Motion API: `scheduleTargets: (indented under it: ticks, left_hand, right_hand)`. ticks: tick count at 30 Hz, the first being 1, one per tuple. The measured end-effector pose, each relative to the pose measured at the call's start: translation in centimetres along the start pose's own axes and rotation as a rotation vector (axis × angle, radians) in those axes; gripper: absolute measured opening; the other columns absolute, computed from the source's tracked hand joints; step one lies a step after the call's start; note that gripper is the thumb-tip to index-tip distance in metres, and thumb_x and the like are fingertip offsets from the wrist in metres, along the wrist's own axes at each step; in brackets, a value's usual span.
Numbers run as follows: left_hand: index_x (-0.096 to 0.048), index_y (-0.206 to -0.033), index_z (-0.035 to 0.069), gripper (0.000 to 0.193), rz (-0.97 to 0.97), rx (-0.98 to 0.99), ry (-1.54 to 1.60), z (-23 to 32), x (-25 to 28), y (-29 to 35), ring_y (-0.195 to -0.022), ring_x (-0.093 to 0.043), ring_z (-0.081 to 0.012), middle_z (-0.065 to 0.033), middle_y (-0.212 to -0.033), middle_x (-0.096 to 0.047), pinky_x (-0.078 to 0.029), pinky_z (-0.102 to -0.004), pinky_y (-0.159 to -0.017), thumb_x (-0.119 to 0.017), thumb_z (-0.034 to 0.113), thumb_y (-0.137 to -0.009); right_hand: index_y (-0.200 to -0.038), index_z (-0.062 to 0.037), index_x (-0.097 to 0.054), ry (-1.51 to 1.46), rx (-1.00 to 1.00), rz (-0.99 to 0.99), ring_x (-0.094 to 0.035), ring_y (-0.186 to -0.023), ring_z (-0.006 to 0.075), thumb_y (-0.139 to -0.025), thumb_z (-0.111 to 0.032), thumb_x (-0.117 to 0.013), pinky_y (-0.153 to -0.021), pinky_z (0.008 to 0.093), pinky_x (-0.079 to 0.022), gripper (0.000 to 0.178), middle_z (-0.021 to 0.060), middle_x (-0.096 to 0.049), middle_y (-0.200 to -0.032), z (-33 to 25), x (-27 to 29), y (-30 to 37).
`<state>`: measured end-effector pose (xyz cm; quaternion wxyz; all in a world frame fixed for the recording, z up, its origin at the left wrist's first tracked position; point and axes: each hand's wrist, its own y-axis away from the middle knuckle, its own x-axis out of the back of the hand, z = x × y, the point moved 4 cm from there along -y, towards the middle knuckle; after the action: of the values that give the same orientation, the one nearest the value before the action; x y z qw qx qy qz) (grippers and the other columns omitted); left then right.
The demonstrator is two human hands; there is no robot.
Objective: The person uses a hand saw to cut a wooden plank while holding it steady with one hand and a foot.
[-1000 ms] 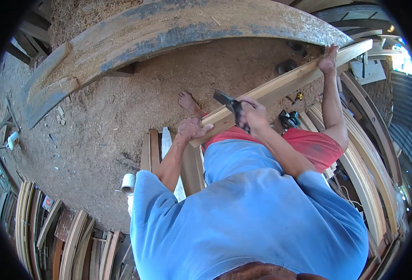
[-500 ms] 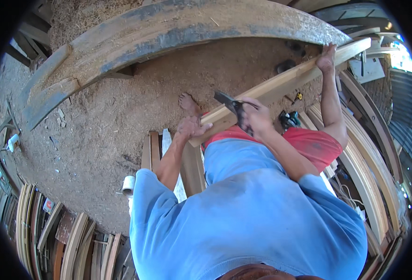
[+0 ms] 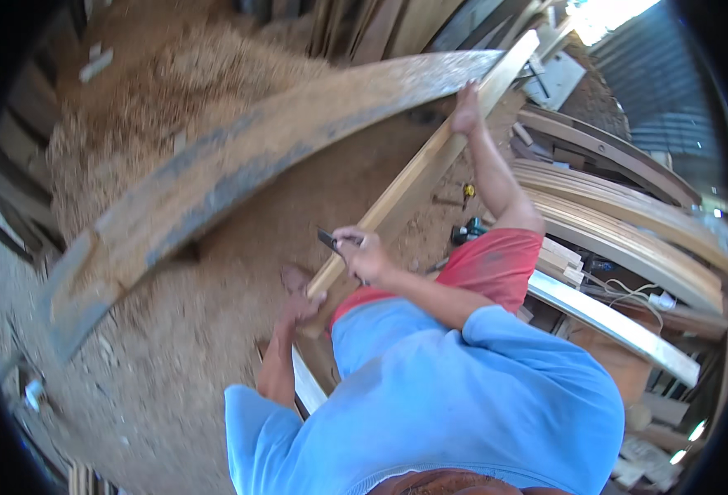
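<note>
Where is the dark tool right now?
In the head view, the dark tool is near the middle, slightly left of centre, held in the person's right hand by the plank.

The left hand (image 3: 299,308) is held at the left, the left forearm (image 3: 277,363) pointed toward the far side. The right hand (image 3: 365,257) is curled slightly farther off, the right forearm (image 3: 426,290) angled leftward.

From head height, a fisheye view is taken downward; the shirt (image 3: 430,396) is shown nearest, the left hand (image 3: 300,308) and right hand (image 3: 366,257) beyond, the bench (image 3: 244,153) farther out.
</note>
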<state>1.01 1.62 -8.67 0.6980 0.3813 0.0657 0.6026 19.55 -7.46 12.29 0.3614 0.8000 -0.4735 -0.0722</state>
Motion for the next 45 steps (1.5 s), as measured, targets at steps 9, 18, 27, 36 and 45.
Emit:
scheduleTargets:
  ticks: [9, 18, 27, 36, 45]
  left_hand:
    - [-0.070, -0.120, 0.010, 0.054, -0.108, 0.069, 0.000, 3.4, 6.5, 3.7, -0.086, -0.076, -0.0258, -0.0120, -0.094, -0.077, -0.058, -0.0413, -0.082, -0.065, 0.056, -0.093]
    - [-0.074, -0.102, 0.005, 0.060, -0.089, 0.079, 0.050, 5.3, 14.8, 4.6, -0.079, -0.071, -0.0195, -0.0083, -0.086, -0.074, -0.057, -0.0376, -0.075, -0.064, 0.064, -0.092]
    - [-0.073, -0.110, 0.002, 0.086, 0.211, 0.274, -0.454, 7.7, 27.7, 3.5, -0.115, -0.066, -0.0447, -0.0277, -0.115, -0.071, -0.051, -0.0513, -0.099, -0.046, 0.082, -0.089]
    - [-0.043, -0.152, 0.008, 0.109, 0.488, 0.327, -0.754, 12.4, 34.8, 2.2, -0.147, -0.034, -0.0481, -0.0279, -0.155, -0.042, -0.025, -0.0580, -0.120, -0.070, 0.078, -0.072]
    - [-0.030, -0.158, 0.010, 0.133, 0.536, 0.183, -0.713, 10.0, 33.4, -1.4, -0.154, -0.015, -0.0457, -0.0239, -0.163, -0.025, -0.010, -0.0637, -0.124, -0.089, 0.066, -0.053]
  right_hand:
    - [-0.125, -0.0015, -0.064, -0.243, 0.524, -0.110, -0.047, -0.072, 0.0014, -0.102, -0.006, -0.061, -0.064, 0.0197, -0.041, 0.024, -0.0042, -0.057, -0.085, -14.9, 7.0, 9.5]
    - [-0.126, -0.0045, -0.065, -0.010, 0.902, 0.250, -0.049, -0.063, 0.0017, -0.101, -0.005, -0.061, -0.056, 0.0208, -0.041, 0.026, -0.0061, -0.054, -0.077, -15.3, 13.6, 9.3]
    - [-0.122, -0.0015, -0.065, -0.096, 0.885, 0.422, -0.048, -0.072, 0.0015, -0.100, -0.003, -0.062, -0.063, 0.0212, -0.041, 0.023, -0.0048, -0.058, -0.087, -13.6, 20.0, 5.1]
    - [-0.123, -0.0004, -0.064, -0.162, 0.830, 0.305, -0.046, -0.078, 0.0026, -0.102, -0.003, -0.060, -0.069, 0.0203, -0.042, 0.022, -0.0035, -0.058, -0.096, -16.4, 23.4, -7.7]
    - [-0.127, -0.0008, -0.062, -0.102, 0.780, 0.450, -0.053, -0.073, 0.0038, -0.104, -0.006, -0.058, -0.067, 0.0213, -0.047, 0.024, -0.0017, -0.061, -0.090, -16.0, 22.3, -11.7]
